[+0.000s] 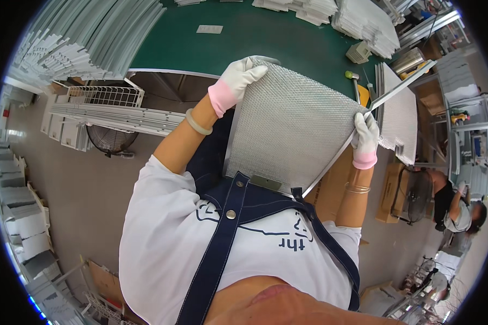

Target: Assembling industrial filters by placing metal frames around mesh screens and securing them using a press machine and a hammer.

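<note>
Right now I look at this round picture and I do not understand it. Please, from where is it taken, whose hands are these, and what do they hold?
The camera sits on a person's head and looks down, so the wide lens bends straight edges. The white shirt and dark blue apron belong to that person. Both hands wear white gloves with pink cuffs. The left hand grips the top edge of a flat silver mesh panel; the right hand grips its right corner. Beyond lies a green table with stacks of white parts, more mesh panels and a small hammer. Another person works at the far right.
</note>
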Demonstrator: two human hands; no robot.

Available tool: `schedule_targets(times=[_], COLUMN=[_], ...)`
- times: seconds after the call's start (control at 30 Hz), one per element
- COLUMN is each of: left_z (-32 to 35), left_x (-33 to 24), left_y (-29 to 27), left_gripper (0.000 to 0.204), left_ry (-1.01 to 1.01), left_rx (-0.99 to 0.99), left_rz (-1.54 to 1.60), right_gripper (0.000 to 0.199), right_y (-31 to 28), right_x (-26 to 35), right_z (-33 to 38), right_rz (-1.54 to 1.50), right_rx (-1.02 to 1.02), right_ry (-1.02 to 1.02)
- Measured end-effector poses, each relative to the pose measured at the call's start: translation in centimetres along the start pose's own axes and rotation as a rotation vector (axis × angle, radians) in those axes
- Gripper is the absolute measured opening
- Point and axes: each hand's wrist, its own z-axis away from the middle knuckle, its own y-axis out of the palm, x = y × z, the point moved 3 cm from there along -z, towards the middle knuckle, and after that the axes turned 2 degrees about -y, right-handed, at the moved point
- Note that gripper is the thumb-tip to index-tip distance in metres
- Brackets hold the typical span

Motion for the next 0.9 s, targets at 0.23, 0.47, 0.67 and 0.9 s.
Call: schedule_targets(times=[0.23, 0.47, 0.67, 0.9], left_z=[1.2, 1.7, 1.7, 1.5], left_x=[-0.7, -0.5, 0.1, 0.0], left_y=[1.1, 0.8, 0.5, 0.5], left_gripper=[0.032, 0.027, 0.030, 0.034], left_ry=[0.114, 0.123, 0.149, 0.229], left_rx=[0.075, -0.066, -0.064, -0.041], left_rz=[0.243, 0.116, 0.235, -0.248], right_gripper=[0.011, 0.012, 0.006, 0.005], right_y=[0.1, 0.8, 0.0, 0.6], right_x=[0.1, 0.6, 0.3, 1.0], right_z=[0.6, 1.1, 1.1, 1.3], right_rz=[-0.045, -0.016, -0.124, -0.073], right_rx=[-0.024, -0.035, 0.025, -0.034], right_ry=[0.058, -0.028, 0.026, 0.073])
